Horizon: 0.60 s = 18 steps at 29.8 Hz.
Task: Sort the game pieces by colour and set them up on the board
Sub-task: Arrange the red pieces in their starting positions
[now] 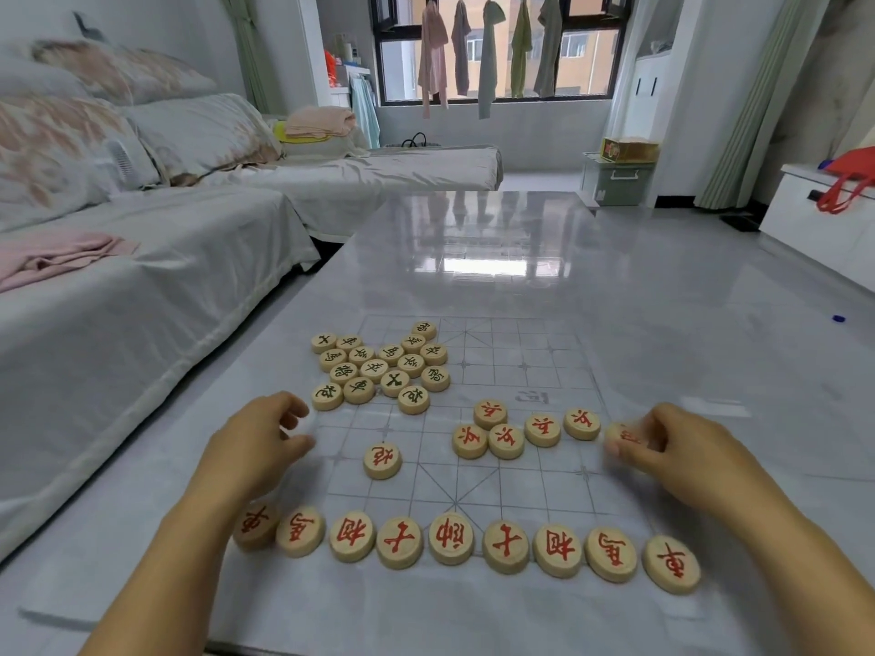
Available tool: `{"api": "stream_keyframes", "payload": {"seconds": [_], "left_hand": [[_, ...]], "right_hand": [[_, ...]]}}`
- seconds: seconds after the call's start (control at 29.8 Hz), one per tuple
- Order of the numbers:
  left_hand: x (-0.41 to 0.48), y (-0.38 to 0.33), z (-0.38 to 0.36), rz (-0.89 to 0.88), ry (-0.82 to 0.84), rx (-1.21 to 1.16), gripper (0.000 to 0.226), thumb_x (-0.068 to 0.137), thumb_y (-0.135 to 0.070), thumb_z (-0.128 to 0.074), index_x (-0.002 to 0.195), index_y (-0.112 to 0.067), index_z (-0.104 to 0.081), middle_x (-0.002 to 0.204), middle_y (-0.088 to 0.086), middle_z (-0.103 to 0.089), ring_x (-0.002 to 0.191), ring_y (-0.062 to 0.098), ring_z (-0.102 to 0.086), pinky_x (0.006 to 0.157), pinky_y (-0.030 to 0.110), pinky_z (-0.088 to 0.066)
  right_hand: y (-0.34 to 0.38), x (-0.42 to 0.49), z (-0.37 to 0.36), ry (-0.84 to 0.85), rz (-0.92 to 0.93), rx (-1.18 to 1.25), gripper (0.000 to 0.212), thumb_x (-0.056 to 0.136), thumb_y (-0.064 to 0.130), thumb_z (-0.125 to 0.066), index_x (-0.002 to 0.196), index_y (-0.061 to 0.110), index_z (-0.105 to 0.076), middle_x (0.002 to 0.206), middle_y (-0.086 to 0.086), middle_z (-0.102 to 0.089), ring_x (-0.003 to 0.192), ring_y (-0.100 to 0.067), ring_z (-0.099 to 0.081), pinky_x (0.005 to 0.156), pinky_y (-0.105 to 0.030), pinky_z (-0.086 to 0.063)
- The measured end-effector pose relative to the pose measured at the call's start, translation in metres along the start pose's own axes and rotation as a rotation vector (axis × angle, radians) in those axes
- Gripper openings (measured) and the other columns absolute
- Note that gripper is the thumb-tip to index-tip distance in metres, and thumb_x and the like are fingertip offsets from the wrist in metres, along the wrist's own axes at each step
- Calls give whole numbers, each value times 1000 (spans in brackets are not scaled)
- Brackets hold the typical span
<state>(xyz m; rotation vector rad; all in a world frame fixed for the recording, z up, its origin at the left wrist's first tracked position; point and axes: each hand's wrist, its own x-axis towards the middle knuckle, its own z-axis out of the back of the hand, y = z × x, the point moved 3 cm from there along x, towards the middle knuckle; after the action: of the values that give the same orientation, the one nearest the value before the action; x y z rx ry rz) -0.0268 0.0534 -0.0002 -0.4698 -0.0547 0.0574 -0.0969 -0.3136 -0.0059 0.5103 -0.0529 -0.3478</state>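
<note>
left hand: hovers at the board's near-left edge; its fingers are loosely curled, thumb and forefinger apart, nothing between them.
right hand: at the board's right edge; its fingers are curled round the pinched red piece, thumb on the near side; the motion blurs it.
pinched red piece: one, between the right fingertips, low over the board; whether it touches the sheet i cannot tell.
five red pieces: a loose cluster just left of the right fingers; the nearest lies just beside the pinched one.
lone red piece: one, flat on the board, near the left thumb on its right side, apart from it.
row of nine red pieces: on the nearest line, nearer the person than both sets of fingers; the leftmost is partly hidden by the left wrist.
red in all: sixteen.
dark-lettered pieces: sixteen, packed just beyond the left fingers, some on the board's far-left corner, some off it on the bench; the closest sits just past the fingertips.
</note>
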Motion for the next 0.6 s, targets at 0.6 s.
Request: {"api": "stream_keyframes", "payload": {"seconds": [0.6], "left_hand": [[-2,-4,-11,-36,96,89,29,82,-28,-65,108,-24,-55,90,-8,-55,87,15,-56,78,31,-50]], "right_hand": [[20,-14,-21,152,143,-213,53,80,55,-57,124,32,-39,104,9,-47,93,-12,-53,72,-25,-44]]}}
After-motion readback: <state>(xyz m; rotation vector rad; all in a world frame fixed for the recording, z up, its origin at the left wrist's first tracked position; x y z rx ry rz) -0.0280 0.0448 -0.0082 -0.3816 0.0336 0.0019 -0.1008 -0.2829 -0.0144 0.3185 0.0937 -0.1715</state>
